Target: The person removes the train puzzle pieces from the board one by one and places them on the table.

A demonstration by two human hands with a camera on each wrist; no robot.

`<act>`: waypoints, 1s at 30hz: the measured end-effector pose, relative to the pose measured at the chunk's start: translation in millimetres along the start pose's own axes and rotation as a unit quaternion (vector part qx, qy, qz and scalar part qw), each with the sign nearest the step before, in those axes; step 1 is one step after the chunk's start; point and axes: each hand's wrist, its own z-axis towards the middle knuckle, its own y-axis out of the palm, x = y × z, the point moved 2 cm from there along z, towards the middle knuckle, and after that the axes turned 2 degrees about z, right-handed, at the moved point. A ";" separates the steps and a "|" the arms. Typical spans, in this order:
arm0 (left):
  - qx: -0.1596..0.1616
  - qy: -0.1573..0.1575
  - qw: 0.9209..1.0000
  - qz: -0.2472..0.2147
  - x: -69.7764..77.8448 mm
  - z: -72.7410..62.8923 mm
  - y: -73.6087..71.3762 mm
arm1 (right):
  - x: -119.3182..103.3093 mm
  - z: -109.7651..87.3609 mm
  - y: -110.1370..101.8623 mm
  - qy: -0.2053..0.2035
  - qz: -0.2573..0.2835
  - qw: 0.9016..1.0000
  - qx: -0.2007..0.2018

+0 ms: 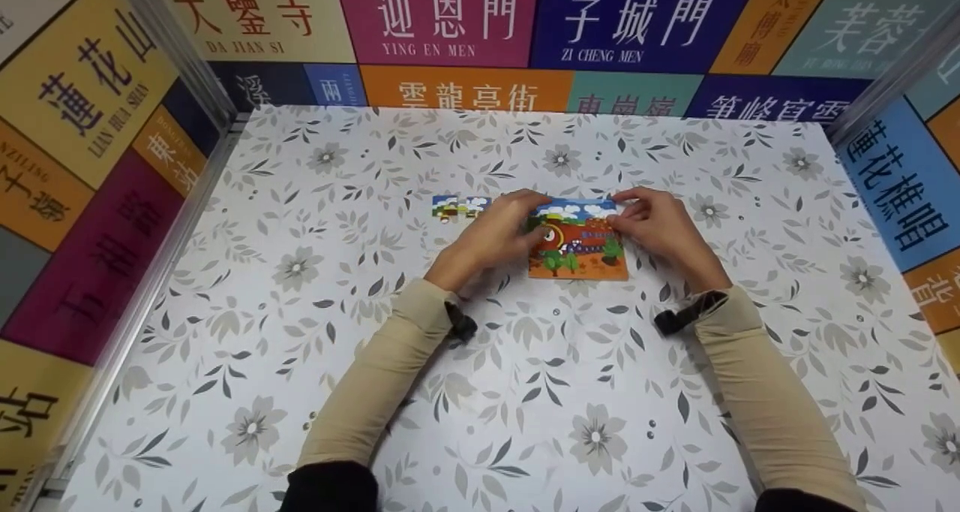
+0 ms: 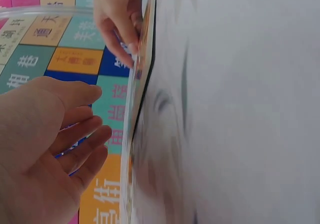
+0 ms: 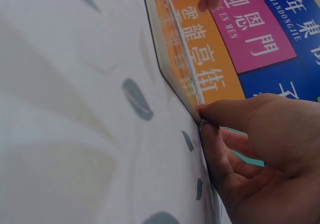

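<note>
A square picture puzzle [image 1: 577,253] with a blue sky, a red-brown cartoon creature and green bushes lies on the table. My right hand [image 1: 656,223] pinches its right edge between thumb and fingertips; the right wrist view shows this hand [image 3: 270,149] at a corner of the thin board [image 3: 172,59]. Over the puzzle's left edge is my left hand [image 1: 499,230]. In the left wrist view the left hand [image 2: 55,144] has loosely bent fingers with nothing between them, apart from the board [image 2: 146,59]. Left of that hand lies a small, uneven-edged puzzle section [image 1: 459,206] with sky and clouds.
A white tablecloth [image 1: 517,392] with grey flowers and leaves covers the table. Coloured panels [image 1: 442,16] with Chinese lettering stand along the back and both sides. Each wrist bears a black strapped device [image 1: 459,323].
</note>
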 end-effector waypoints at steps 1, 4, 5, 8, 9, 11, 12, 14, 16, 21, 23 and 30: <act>-0.004 0.001 1.000 -0.001 2.3 2.3 2.2 | 0.1 -0.2 0.1 0.001 0.001 1.000 -0.001; -0.014 0.009 1.000 -0.008 10.0 7.7 8.3 | 0.7 0.2 -0.1 0.000 0.000 1.000 0.000; -0.016 0.015 1.000 -0.010 12.6 9.4 10.6 | 0.8 0.4 -0.1 -0.001 0.000 1.000 0.000; -0.018 0.036 0.999 -0.008 19.1 14.1 18.1 | 1.4 1.2 -0.1 -0.004 -0.002 1.000 0.002; -0.021 0.039 0.999 -0.005 20.9 14.9 20.6 | 1.5 1.5 0.1 -0.005 -0.001 1.000 0.002; -0.025 0.044 0.999 0.002 23.1 17.0 25.6 | 1.6 1.8 0.3 -0.004 0.000 1.000 0.000; -0.028 0.045 0.999 0.004 24.0 17.8 27.7 | 1.6 1.9 0.5 -0.003 0.002 1.000 0.000; -0.036 0.043 0.998 0.012 25.4 18.9 31.4 | 1.6 2.0 0.8 -0.001 0.005 1.000 -0.001; -0.041 0.045 0.998 0.015 26.7 20.0 33.8 | 1.7 2.2 0.8 0.002 0.007 1.000 -0.001; -0.043 0.053 0.997 0.020 29.1 24.2 38.5 | 2.4 3.0 1.2 -0.003 0.005 1.000 0.003; -0.046 0.053 0.997 0.024 30.0 26.6 40.4 | 3.0 3.3 1.4 -0.006 0.003 1.000 0.006; -0.073 0.035 0.996 0.048 34.2 34.6 45.1 | 3.4 3.6 1.1 -0.012 0.001 1.000 0.012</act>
